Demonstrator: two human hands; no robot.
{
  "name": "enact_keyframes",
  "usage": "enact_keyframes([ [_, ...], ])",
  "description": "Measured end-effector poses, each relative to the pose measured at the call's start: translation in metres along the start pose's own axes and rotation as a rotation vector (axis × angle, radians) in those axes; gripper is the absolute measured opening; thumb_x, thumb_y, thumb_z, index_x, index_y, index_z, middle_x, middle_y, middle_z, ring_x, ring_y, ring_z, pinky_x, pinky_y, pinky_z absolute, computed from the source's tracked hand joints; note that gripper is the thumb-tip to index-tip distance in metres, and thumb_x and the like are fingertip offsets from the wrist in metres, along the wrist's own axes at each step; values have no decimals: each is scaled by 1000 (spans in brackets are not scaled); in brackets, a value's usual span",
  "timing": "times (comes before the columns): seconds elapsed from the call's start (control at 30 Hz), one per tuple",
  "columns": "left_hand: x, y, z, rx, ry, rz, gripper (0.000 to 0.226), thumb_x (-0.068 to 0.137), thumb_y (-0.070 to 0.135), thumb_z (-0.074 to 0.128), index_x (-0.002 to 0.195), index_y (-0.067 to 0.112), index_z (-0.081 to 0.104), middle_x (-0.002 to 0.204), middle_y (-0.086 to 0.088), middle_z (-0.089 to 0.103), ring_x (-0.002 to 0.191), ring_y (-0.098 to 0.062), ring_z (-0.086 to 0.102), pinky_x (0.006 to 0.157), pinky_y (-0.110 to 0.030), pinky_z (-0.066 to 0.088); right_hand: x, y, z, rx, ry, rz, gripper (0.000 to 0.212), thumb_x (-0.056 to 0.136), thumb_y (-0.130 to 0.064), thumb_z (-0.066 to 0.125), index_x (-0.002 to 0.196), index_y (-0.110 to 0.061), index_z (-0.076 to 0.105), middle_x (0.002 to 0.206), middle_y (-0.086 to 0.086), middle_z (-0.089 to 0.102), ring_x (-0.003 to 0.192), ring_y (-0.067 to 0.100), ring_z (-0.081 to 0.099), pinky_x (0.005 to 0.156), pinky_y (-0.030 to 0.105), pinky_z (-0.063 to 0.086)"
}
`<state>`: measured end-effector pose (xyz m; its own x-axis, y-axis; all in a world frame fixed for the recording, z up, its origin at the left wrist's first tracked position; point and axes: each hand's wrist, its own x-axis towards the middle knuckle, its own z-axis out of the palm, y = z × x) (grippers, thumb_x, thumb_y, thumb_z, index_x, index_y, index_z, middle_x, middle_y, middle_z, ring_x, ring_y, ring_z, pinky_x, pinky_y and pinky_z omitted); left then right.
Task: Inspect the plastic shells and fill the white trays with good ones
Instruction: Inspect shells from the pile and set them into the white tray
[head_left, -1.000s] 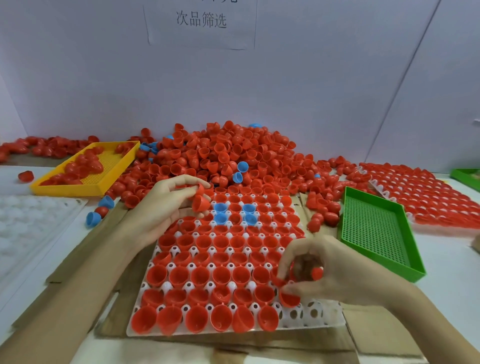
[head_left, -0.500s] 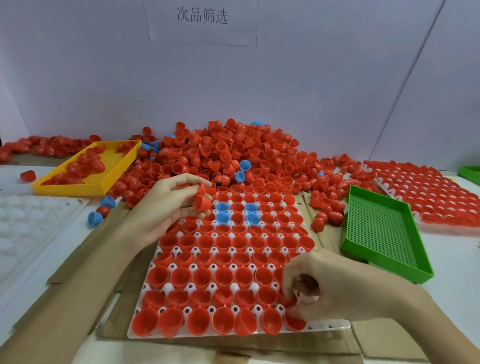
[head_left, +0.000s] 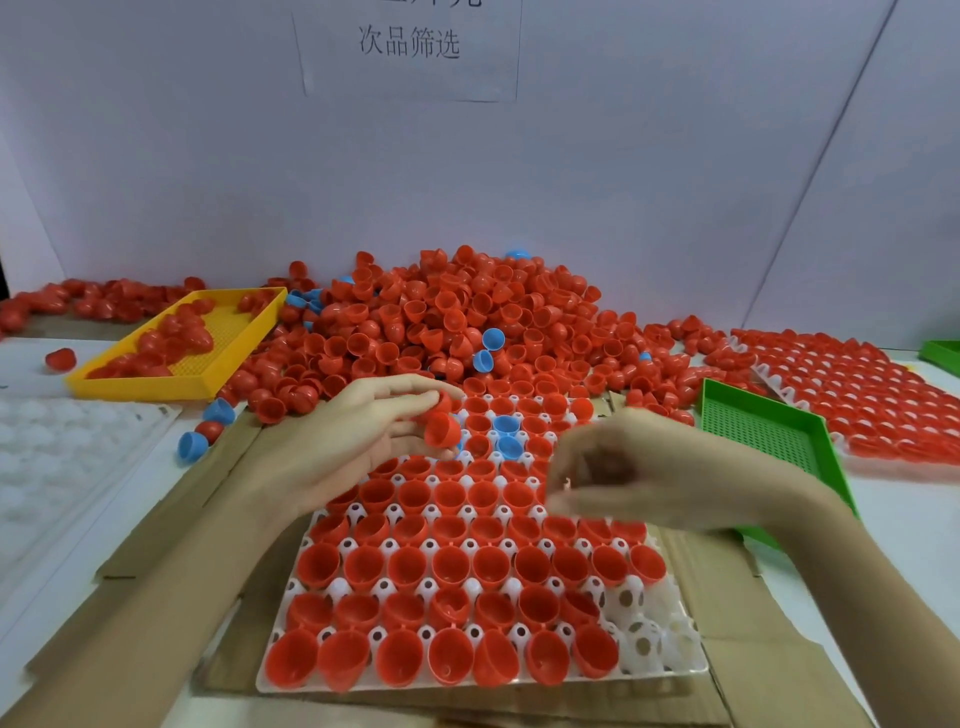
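Note:
The white tray (head_left: 655, 659) lies in front of me on cardboard, nearly full of red shells (head_left: 451, 566) sitting open side up, with a few blue shells (head_left: 506, 426) near its far edge. A few sockets at its near right corner are bare. My left hand (head_left: 358, 441) hovers over the tray's far left part and pinches a red shell (head_left: 442, 430) between thumb and fingertips. My right hand (head_left: 649, 473) is blurred above the tray's right side, fingers loosely curled, with no shell visible in it. Behind the tray rises a big pile of loose shells (head_left: 467, 322).
A yellow tray (head_left: 156, 387) with several red shells stands at the far left. A green tray (head_left: 753, 431) sits right of the white tray, and beyond it lies a filled tray (head_left: 857, 395). An unfilled white tray (head_left: 62, 457) lies at the left. Stray shells (head_left: 205, 428) lie beside the cardboard (head_left: 182, 509).
My right hand has lifted from the tray's near right corner and moved up toward the middle right. The left hand still holds its red shell in about the same place.

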<state>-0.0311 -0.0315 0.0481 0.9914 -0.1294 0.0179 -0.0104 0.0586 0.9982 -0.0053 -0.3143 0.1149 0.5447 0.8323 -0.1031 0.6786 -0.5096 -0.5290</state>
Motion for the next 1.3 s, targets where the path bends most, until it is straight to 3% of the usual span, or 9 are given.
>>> enact_keyframes([
  [0.1,0,-3,4,-16,-75,5,27,104,13,59,127,14,73,119,-21,73,114,-33,72,94,-40,61,31,8,7,114,298,-91,13,98,-33,66,108,-25,68,85,0,69,69,17,68,63,37,60],
  [0.17,-1,-4,7,24,-48,41,28,103,16,63,128,17,73,119,-17,74,113,-31,72,95,-38,60,56,9,16,143,382,-170,17,98,-26,70,115,-26,66,95,-4,67,82,17,70,72,38,62],
  [0.4,1,-8,2,108,242,107,27,94,22,76,121,23,74,109,-13,75,93,-30,79,88,-36,63,104,14,22,69,327,-199,30,95,-11,66,122,-23,61,90,-11,67,81,8,68,72,26,57],
  [0.7,7,-14,7,219,332,176,32,85,22,84,114,20,72,92,-7,80,77,-25,80,73,-12,57,113,21,25,-95,367,-246,17,94,-12,74,111,-16,73,98,-6,74,80,7,67,73,14,53],
  [0.77,7,-12,9,217,319,177,34,87,27,81,118,22,70,94,-2,80,79,-23,80,74,-12,57,112,25,23,-92,400,-241,14,94,-12,74,108,-15,75,96,-6,75,82,7,69,74,11,52],
  [0.87,8,-8,7,176,347,190,34,91,38,74,120,22,69,96,-2,79,79,-26,79,71,-26,63,110,41,15,-69,492,-160,11,94,-13,74,105,-15,76,91,-7,75,81,3,69,75,7,50],
  [0.97,8,-7,-5,210,437,225,28,91,42,71,110,22,73,91,-4,77,73,-24,76,60,-24,60,106,71,4,-79,669,-25,10,93,-16,75,103,-19,77,94,-7,66,81,1,62,75,9,47],
  [1.17,9,-14,-22,301,500,290,28,87,54,64,92,29,77,81,-4,73,63,-15,67,53,-23,54,94,140,0,-120,891,308,14,95,-12,72,107,-9,76,121,6,65,109,20,62,100,34,52],
  [1.3,12,-20,-27,337,509,303,32,87,57,62,90,30,77,78,-3,71,60,-12,65,50,-21,52,90,165,12,-122,960,404,19,96,-3,64,113,-4,74,126,9,67,116,26,63,103,30,45],
])
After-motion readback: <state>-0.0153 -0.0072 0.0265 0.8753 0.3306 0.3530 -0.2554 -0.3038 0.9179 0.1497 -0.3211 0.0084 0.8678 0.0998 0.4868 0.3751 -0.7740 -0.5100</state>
